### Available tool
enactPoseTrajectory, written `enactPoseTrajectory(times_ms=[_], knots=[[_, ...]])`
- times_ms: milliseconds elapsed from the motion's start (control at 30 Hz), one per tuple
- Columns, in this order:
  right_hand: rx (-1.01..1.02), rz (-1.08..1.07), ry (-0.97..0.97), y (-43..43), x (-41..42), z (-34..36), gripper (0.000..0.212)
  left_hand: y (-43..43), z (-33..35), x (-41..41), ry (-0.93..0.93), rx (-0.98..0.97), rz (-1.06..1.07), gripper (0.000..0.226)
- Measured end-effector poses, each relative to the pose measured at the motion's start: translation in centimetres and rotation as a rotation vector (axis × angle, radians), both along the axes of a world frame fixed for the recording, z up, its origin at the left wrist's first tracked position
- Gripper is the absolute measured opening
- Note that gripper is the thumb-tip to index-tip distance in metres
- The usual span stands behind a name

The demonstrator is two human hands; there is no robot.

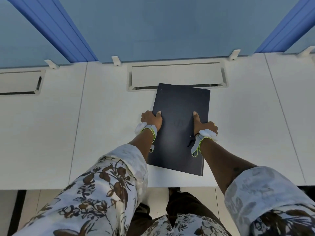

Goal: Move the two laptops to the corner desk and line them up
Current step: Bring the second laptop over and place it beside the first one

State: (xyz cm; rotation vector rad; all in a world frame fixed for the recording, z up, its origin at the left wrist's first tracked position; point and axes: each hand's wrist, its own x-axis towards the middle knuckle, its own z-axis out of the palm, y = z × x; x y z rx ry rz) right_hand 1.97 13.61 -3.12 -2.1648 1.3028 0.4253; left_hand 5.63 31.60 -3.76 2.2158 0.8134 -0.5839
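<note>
**Two hands clamp one closed laptop on the white desk**

Two arms reach forward from my viewpoint, both extended almost straight and converging on a single dark laptop (179, 128), closed, lying flat on the white desk (102, 133). I see only this one laptop. It sits turned with its short edges near and far, slightly skewed, its far end overlapping the near lip of a recessed cable hatch (177, 76) set in the desk.

My left hand (150, 120) grips the laptop's left long edge: the thumb lies on the lid pointing away from me, the other fingers curl over the side, their tips hidden. My right hand (203, 124) mirrors it on the right long edge, thumb stretched flat on the lid, fingers wrapped round the side. Both hands are closed on the laptop; I cannot tell whether it is lifted at all or resting fully on the desk.

Each wrist carries a white strap with a green-edged band, a rounded white pod on top. Floral sleeves (109, 189) are rolled back to the forearms.

Beyond the hatch a blue-grey partition (162, 28) rises along the far edge, held by small white brackets. A second hatch (20, 82) shows at far left.
</note>
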Motion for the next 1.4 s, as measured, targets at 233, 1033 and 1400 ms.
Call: enactPoseTrajectory(times_ms=[233, 1033, 1400], knots=[[0.068, 0.095, -0.061, 6.0, 0.5, 2.0, 0.102, 6.7, 1.3, -0.9, -0.061, 0.017, 0.084, 0.057], [0.206, 0.351, -0.272, 50.3, -1.6, 7.4, 0.104, 51.8, 8.5, -7.8, -0.236, 0.059, 0.379, 0.057], [0.232, 0.387, -0.186, 69.2, 5.4, 5.2, 0.100, 70.4, 6.9, -1.8, -0.176, 0.082, 0.416, 0.056]])
